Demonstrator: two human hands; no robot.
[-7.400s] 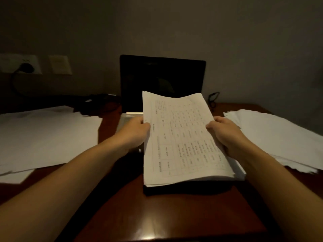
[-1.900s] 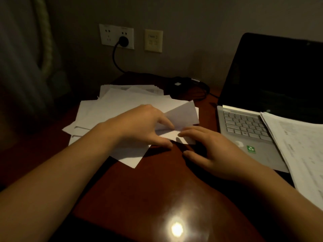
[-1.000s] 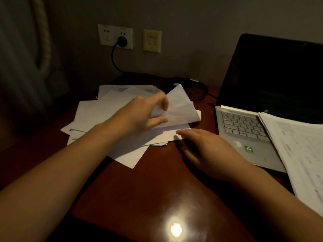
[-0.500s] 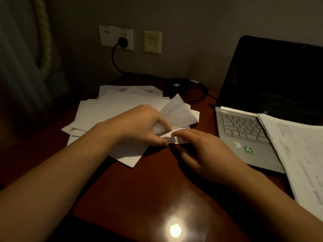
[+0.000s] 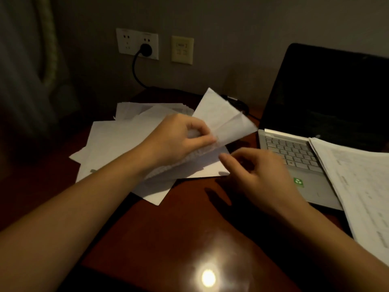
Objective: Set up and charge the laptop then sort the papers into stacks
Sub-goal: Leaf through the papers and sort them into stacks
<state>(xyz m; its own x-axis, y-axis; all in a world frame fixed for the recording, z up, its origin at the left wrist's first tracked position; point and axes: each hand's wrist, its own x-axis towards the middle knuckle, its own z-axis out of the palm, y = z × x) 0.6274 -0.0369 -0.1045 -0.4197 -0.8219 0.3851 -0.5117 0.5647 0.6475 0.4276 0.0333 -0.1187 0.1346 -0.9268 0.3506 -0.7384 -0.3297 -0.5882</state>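
dark wood bench (image 5: 179,228) fills the view. open laptop (image 5: 328,91) at right rear, screen dark. loose pile of white papers (image 5: 117,140) spread on the bench left of the laptop. printed stack (image 5: 357,186) lies over the laptop's right side and hangs toward the near edge. left hand (image 5: 179,138) pinches lifted sheets (image 5: 221,119), their corner raised off the pile. right hand (image 5: 261,175) is relaxed and holds nothing, index tip at the pile's edge. black plug (image 5: 146,49) sits in the wall socket. green sticker (image 5: 298,181) on the palm rest.
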